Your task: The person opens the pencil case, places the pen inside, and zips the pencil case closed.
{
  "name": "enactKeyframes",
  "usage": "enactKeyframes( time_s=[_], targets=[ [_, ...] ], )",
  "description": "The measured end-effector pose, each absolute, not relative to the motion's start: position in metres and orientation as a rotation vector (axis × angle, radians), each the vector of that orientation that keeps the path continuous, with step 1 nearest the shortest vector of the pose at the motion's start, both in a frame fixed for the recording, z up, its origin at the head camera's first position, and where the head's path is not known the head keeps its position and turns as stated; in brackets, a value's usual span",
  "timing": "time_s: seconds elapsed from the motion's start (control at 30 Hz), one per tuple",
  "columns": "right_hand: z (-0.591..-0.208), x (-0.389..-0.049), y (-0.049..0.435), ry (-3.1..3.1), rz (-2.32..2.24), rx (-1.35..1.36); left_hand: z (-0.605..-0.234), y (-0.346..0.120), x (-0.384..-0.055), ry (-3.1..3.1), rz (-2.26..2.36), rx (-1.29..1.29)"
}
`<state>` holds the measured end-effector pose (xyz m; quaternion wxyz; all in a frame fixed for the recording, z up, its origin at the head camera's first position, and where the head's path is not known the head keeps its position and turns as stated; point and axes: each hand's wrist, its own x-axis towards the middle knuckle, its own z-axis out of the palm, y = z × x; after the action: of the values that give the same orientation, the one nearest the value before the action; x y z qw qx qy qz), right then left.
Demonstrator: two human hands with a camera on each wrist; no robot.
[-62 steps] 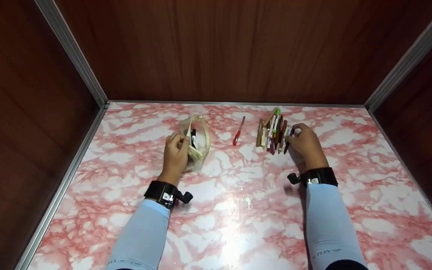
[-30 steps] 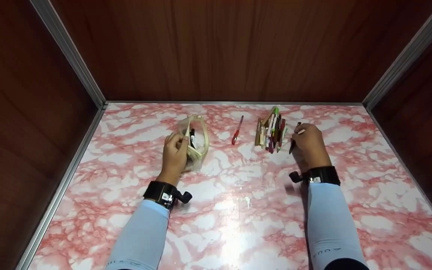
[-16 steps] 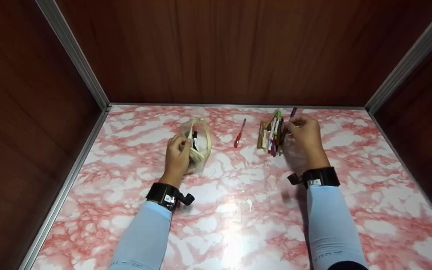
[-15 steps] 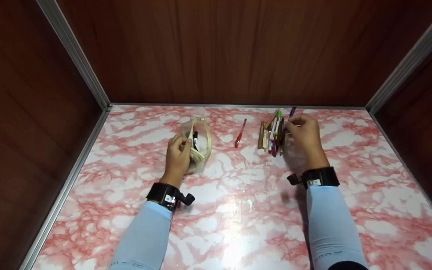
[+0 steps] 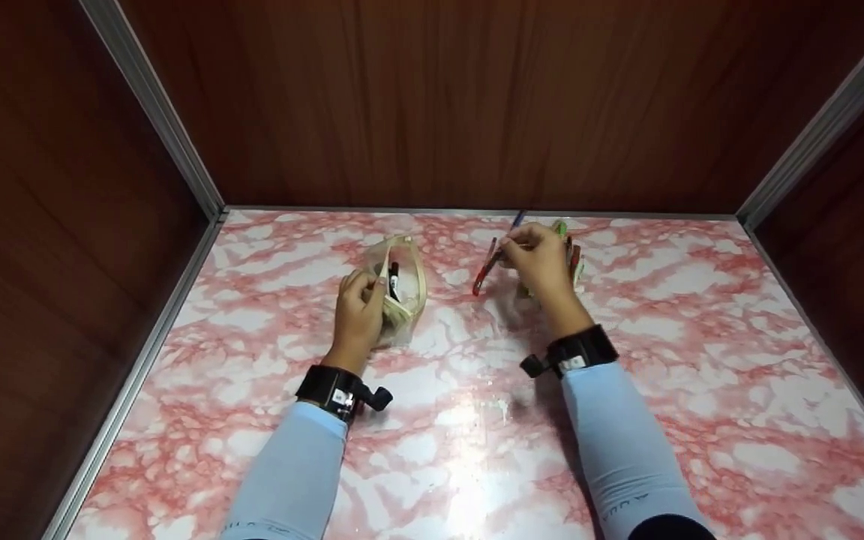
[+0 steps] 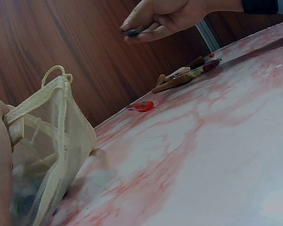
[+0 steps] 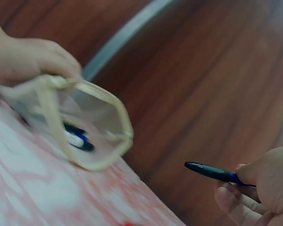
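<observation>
My left hand (image 5: 358, 307) pinches the near-left rim of a cream mesh pouch (image 5: 418, 289), whose mouth gapes upward. Inside the pouch lies a black marker with a white label (image 5: 394, 279); the right wrist view also shows something blue beside it. My right hand (image 5: 542, 262) pinches a dark blue and black pen (image 7: 210, 171) between thumb and fingers, held above the table. Below that pen, a red pen (image 5: 478, 286) lies on the table. Partly hidden behind my right hand is a pile of pens and markers (image 6: 179, 80).
The table (image 5: 432, 450) has a pink and white marbled top. Brown wood-grain panels (image 5: 432, 105) close it in at the back and both sides, with metal strips along the edges.
My right hand has picked the dark pen from the right side of the pile and carried it left, over the red pen. My left hand keeps its hold on the pouch.
</observation>
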<state>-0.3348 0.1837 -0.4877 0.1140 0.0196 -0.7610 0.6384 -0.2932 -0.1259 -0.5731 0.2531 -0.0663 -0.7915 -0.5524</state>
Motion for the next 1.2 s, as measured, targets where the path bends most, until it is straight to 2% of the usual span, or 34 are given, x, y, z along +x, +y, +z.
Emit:
enactKeyframes(
  time_s=[0.33,0.7,1.0,1.2],
  targets=[
    [-0.503,-0.338,0.108,-2.399,1.756,0.156,-0.575,-0.126,-0.294,-2.13,-1.489,-0.2],
    [-0.522,-0.326,0.053,-2.639,1.491,0.362,-0.574,-0.125,-0.294,-2.151,-1.504,-0.188],
    [-0.52,-0.321,0.041,-2.726,1.417,0.629,-0.575,-0.125,-0.293,-2.118,-1.545,-0.184],
    [-0.517,-0.317,0.053,-2.693,1.466,0.605,-0.576,-0.127,-0.294,-2.095,-1.554,-0.183]
  ],
)
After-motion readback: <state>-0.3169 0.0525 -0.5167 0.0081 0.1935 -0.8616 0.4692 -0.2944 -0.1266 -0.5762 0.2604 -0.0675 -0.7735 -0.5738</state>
